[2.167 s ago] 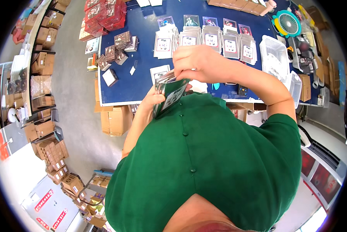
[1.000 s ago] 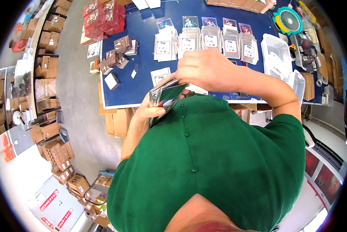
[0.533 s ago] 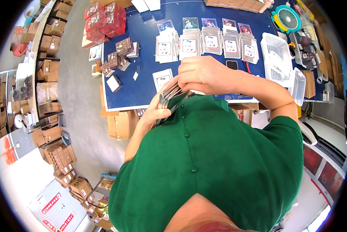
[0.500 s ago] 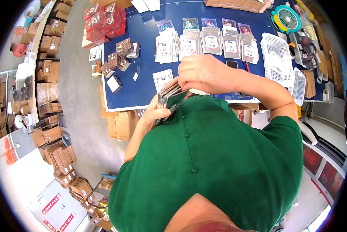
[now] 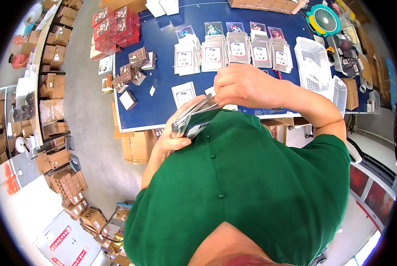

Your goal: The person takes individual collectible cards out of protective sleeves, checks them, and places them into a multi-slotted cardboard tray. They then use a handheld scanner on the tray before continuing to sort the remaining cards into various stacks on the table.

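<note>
My left hand (image 5: pixel 172 137) grips a thick stack of sleeved cards (image 5: pixel 193 119) against my green shirt, thumb along its lower edge. My right hand (image 5: pixel 247 84) is curled over the stack's top edge, fingers pinching at the upper cards. Beyond my hands lies a blue table (image 5: pixel 141 106). A row of card piles (image 5: pixel 238 48) in clear sleeves runs across it, with single picture cards (image 5: pixel 214 27) set above each pile. One lone card pile (image 5: pixel 183 94) lies just past the stack I hold.
Small dark boxes (image 5: pixel 134 68) and red wrapped packs (image 5: pixel 114 24) sit at the table's left. White plastic baskets (image 5: pixel 318 66) and a teal fan (image 5: pixel 324 18) stand at the right. Cardboard cartons (image 5: pixel 134 144) sit under the table edge; shelves of boxes (image 5: pixel 52 57) line the left aisle.
The stack in my left hand tilted from showing its face to fanning edge-on, then spread wider. My right hand stayed over its top, shifting slightly right.
</note>
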A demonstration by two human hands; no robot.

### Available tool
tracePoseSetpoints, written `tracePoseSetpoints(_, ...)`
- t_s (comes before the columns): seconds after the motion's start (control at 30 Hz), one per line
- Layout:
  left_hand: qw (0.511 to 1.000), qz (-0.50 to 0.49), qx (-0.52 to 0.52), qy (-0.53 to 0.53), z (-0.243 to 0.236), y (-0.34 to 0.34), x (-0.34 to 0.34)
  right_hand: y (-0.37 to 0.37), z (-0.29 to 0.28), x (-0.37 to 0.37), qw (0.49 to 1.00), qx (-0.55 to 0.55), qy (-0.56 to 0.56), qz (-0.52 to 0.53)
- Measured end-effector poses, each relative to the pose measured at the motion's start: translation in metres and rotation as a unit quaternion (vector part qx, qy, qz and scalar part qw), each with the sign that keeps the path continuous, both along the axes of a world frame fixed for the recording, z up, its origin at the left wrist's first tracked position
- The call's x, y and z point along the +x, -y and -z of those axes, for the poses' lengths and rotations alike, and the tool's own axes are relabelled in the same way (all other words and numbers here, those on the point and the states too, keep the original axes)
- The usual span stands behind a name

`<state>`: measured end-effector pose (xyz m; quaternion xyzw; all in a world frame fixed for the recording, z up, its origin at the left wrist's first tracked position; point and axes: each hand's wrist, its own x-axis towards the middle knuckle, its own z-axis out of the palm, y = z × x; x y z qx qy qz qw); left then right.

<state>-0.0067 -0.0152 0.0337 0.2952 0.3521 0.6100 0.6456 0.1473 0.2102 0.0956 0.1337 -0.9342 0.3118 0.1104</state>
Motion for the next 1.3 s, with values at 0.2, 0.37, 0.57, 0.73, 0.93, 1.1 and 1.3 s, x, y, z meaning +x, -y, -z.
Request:
tracePoseSetpoints(0.2,0.996,0.047,-0.008,0.075,0.016,-0.001,0.005,-0.003,0.018,0.000,0.991,-0.120,-0.050,-0.036)
tracePoseSetpoints(0.37,0.988,0.083,0.052,0.120,0.031,0.000,0.008,-0.005,-0.017,0.004,0.995,-0.061,-0.075,-0.021)
tracePoseSetpoints(0.57,0.982,0.101,0.059,0.147,0.036,0.001,0.005,-0.024,-0.026,0.001,0.965,-0.251,-0.006,0.077)
tracePoseSetpoints(0.73,0.973,0.068,-0.011,0.218,0.028,-0.013,0.000,-0.036,-0.002,-0.012,0.900,-0.401,0.043,0.168)
tracePoseSetpoints(0.93,0.988,-0.045,-0.047,0.138,0.002,-0.028,0.017,-0.017,0.001,-0.020,0.966,-0.179,-0.096,0.156)
tracePoseSetpoints(1.1,0.979,0.013,-0.004,0.204,0.026,-0.036,0.007,-0.002,0.006,-0.014,0.974,-0.086,-0.106,0.179)
tracePoseSetpoints(1.3,0.982,0.016,-0.014,0.190,0.037,-0.034,0.005,0.002,0.011,-0.010,0.968,-0.017,-0.183,0.173)
